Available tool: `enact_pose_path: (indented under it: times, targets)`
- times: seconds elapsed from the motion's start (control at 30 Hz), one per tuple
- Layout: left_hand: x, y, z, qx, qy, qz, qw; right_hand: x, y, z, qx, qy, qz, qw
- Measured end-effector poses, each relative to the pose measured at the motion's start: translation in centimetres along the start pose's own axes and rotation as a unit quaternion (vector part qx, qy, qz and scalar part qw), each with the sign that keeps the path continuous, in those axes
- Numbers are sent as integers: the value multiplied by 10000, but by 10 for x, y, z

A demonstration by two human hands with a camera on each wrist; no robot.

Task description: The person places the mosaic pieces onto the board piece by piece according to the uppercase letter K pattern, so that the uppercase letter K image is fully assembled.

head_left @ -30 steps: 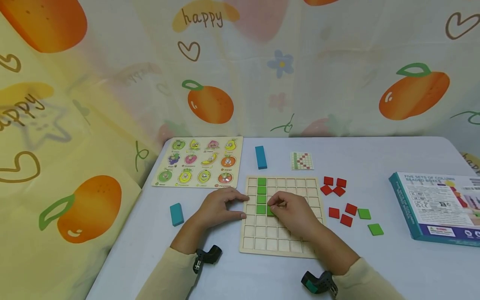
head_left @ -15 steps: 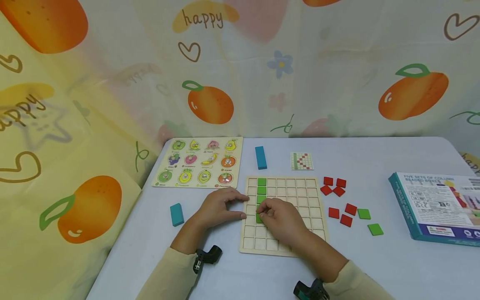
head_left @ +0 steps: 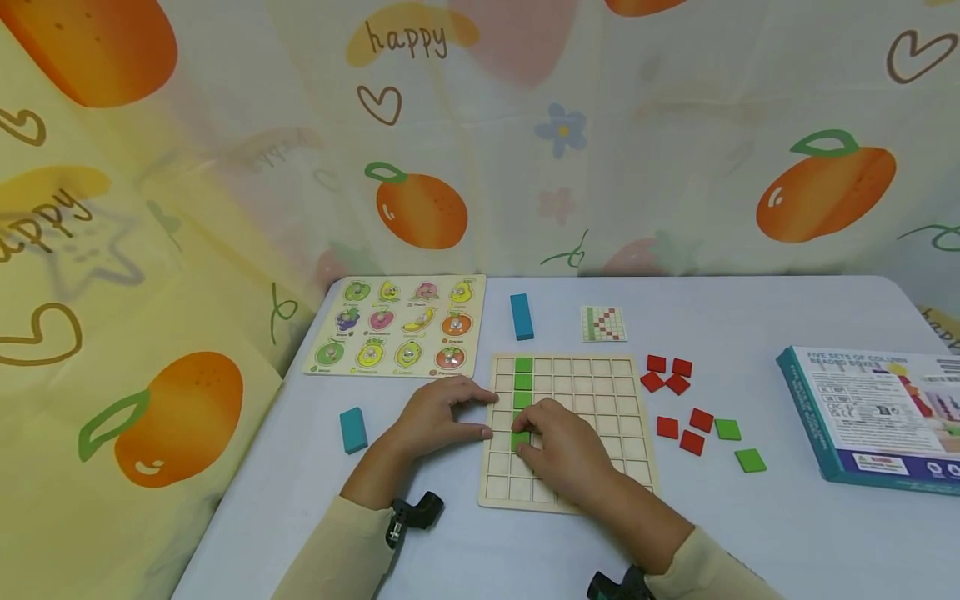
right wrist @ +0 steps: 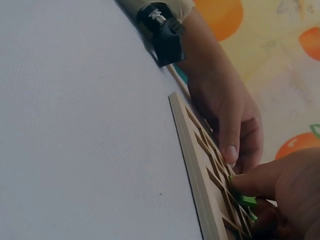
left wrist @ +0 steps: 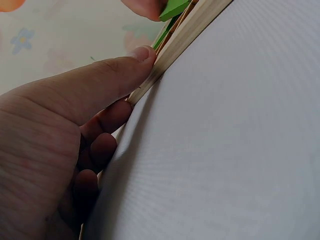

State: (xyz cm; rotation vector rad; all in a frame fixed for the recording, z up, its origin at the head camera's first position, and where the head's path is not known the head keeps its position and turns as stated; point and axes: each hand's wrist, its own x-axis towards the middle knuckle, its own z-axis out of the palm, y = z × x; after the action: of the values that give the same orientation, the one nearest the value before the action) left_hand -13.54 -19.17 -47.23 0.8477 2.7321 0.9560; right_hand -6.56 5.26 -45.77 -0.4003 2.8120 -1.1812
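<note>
A square wooden grid board [head_left: 592, 490] lies at the middle of the table. Green square tiles [head_left: 523, 382] fill a line of cells down its second column from the left, the lower part overlapped by my right fingers. My right hand [head_left: 568, 446] pinches another green tile [head_left: 520, 440] between thumb and fingers at that column, below the others. In the right wrist view this tile [right wrist: 246, 200] sits close over the grid cells. My left hand [head_left: 441, 412] rests at the board's left edge. Its thumb [left wrist: 117, 75] and fingertips touch the wooden side, as the left wrist view shows.
Several red tiles [head_left: 667, 426] and two green tiles [head_left: 750, 460] lie right of the board. A boxed set [head_left: 877, 417] stands farther right. Behind the board are a small pattern card [head_left: 603, 323] and a blue block [head_left: 522, 317]. Another blue block [head_left: 353, 430] and a fruit picture board [head_left: 393, 325] lie left.
My right hand has moved left, carrying the green tile from over the third column to the second, just below the line of tiles. The left hand stays at the board's edge.
</note>
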Motion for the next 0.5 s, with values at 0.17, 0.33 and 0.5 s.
enact_pose_path:
  times: [0.17, 0.33, 0.5]
  targets:
    - [0, 1, 0, 20, 14, -19, 10000, 0, 0, 0, -230, -65, -113, 9996]
    - [0, 3, -1, -3, 5, -35, 10000, -1, -1, -2, -436, -137, -127, 9989]
    - [-1, 4, -2, 20, -3, -56, 10000, -1, 0, -3, -392, -166, -73, 9991]
